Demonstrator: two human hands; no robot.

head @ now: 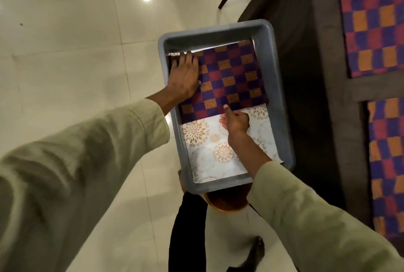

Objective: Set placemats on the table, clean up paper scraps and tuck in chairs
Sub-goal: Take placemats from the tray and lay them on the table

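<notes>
Placemat (229,79) lies in the grey tub (277,88); left hand (184,77) presses flat on its left edge, right hand (235,122) pinches its near edge. Likely light and floppy: lift by both edges. More mats (369,20) sit on the table (314,53).

No text, label, brand, number or sign can be read anywhere in the view. The checkered placemat (227,79) and the floral sheet (209,147) in the grey tray (282,105) carry only patterns, no lettering.
</notes>
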